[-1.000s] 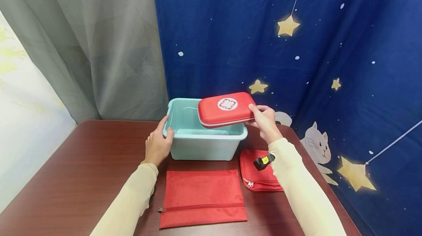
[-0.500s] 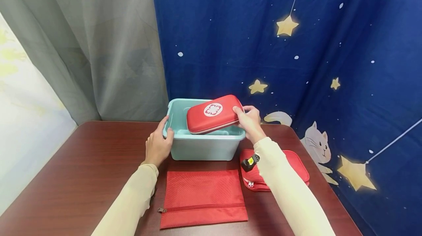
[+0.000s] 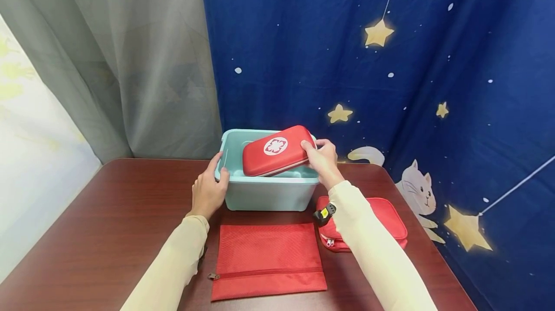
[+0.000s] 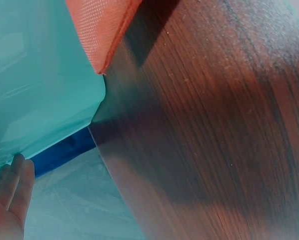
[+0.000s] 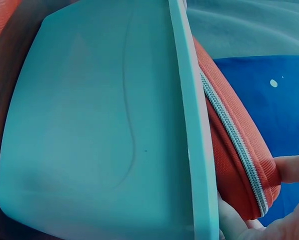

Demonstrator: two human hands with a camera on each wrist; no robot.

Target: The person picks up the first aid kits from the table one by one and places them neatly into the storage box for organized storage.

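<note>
The red case [image 3: 274,153] slants over the mouth of the pale green bin [image 3: 269,197], its left end dipped below the rim and its right end raised at the back right; whether it touches the floor inside I can't tell from here. Its long axis runs roughly along the bin's own but is skewed, the right end swung toward the back. The right hand [image 3: 322,159] has it, pinching that raised end with the thumb on top and fingers beneath, so the whole case lies leftward of the grip; this is the nearer hand, and as I judge it that tilt and skew matter most. Across the bin, the left hand [image 3: 208,189] rests at the left rim, fingers nearly straight against it, well apart from the case. Closer to the person, a flat red pouch [image 3: 269,255] lies on the table [image 3: 130,224], with a red zipped bag [image 3: 386,217] to its right, partly behind the right sleeve [image 3: 373,238].
</note>
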